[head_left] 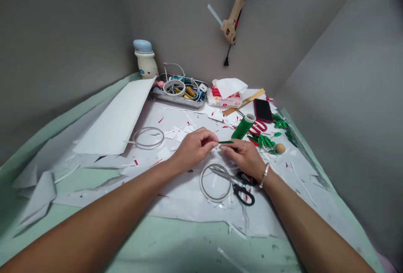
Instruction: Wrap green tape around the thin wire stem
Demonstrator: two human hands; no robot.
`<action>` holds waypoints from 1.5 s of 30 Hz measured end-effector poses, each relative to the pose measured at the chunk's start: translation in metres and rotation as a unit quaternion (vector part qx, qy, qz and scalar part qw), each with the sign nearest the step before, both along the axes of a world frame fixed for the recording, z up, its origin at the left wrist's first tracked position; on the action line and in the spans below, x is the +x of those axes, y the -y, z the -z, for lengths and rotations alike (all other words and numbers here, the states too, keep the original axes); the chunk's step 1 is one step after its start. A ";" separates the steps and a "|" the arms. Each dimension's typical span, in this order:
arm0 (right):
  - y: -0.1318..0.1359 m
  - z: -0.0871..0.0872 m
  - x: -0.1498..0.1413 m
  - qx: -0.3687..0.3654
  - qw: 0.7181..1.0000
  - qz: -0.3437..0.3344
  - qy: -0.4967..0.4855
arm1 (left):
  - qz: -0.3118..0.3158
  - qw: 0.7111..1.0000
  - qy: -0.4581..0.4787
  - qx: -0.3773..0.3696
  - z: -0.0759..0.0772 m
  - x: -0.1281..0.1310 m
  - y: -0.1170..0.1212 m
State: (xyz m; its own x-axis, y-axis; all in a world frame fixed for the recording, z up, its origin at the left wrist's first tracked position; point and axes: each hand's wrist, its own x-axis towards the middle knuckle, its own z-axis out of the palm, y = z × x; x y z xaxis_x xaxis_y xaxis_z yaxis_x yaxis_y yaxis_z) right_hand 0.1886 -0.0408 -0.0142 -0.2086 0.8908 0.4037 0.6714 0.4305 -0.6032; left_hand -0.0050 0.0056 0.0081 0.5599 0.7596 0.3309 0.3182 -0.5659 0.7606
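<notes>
Thin green strip (226, 142) lying crosswise between hands, left hand (193, 148) fingers pinched on one end, right hand (242, 158) fingers closed on other

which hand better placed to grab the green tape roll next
Probably the right hand: it sits below the green tape roll; the left hand is farther off, past the green strip they pinch.

One left hand (193, 149), one right hand (242, 157), one green strip (226, 141) between them; below them, one pair of scissors (242, 193), one tape ring (200, 183).
</notes>
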 end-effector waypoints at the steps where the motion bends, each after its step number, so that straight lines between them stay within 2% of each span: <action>1: 0.002 -0.001 -0.003 0.011 0.999 -0.020 0.028 | -0.025 1.000 0.002 0.005 0.001 0.000 -0.002; 3: 0.008 -0.005 -0.011 0.046 0.994 -0.048 0.086 | -0.067 0.997 -0.013 0.032 0.005 -0.001 -0.004; 5: 0.012 -0.010 -0.017 0.091 0.987 -0.048 0.120 | -0.077 0.994 -0.050 0.063 0.008 -0.001 -0.004; 9: 0.010 -0.015 -0.016 0.136 0.987 -0.005 0.083 | -0.002 0.988 -0.110 0.106 0.011 -0.001 0.001; 12: 0.003 -0.012 -0.005 0.106 0.993 0.056 -0.011 | 0.062 0.989 -0.100 0.092 0.007 -0.001 0.005; 15: -0.004 -0.004 0.004 0.027 0.994 0.077 -0.066 | 0.077 0.995 -0.048 0.034 0.001 0.000 0.005; 17: -0.004 -0.001 0.005 -0.024 0.996 0.058 -0.062 | 0.055 0.998 -0.012 -0.002 -0.002 0.000 0.003; 19: -0.002 0.000 0.000 -0.033 0.999 0.019 -0.027 | 0.011 1.000 0.011 -0.014 -0.002 0.000 0.000; 22: 0.005 -0.005 -0.011 0.022 0.998 -0.045 0.050 | -0.061 0.998 0.006 0.011 0.003 -0.001 -0.005; 24: 0.009 -0.009 -0.016 0.074 0.992 -0.059 0.083 | -0.079 0.995 -0.033 0.045 0.008 -0.001 -0.005; 27: 0.011 -0.013 -0.017 0.123 0.988 -0.034 0.083 | -0.033 0.991 -0.095 0.092 0.013 -0.001 -0.002; 29: 0.008 -0.013 -0.013 0.124 0.991 0.003 0.042 | 0.015 0.987 -0.118 0.105 0.013 0.000 0.002; 32: 0.000 -0.009 -0.002 0.089 0.992 0.070 -0.049 | 0.061 0.989 -0.100 0.088 0.008 0.000 0.006; 34: -0.003 -0.004 0.003 0.034 0.993 0.086 -0.078 | 0.069 0.994 -0.062 0.054 0.004 0.000 0.006; 36: -0.004 0.000 0.003 -0.017 0.995 0.069 -0.076 | 0.054 0.998 -0.022 0.019 0.001 0.000 0.005; 38: -0.001 0.001 -0.001 -0.032 0.998 0.030 -0.044 | 0.018 1.000 0.007 0.001 0.000 0.000 0.002; 42: 0.009 -0.005 -0.016 0.044 0.996 -0.041 0.069 | -0.061 0.998 0.002 0.030 0.005 0.000 -0.003; 45: 0.015 -0.012 -0.022 0.121 0.985 -0.032 0.116 | -0.060 0.994 -0.055 0.077 0.009 -0.001 -0.002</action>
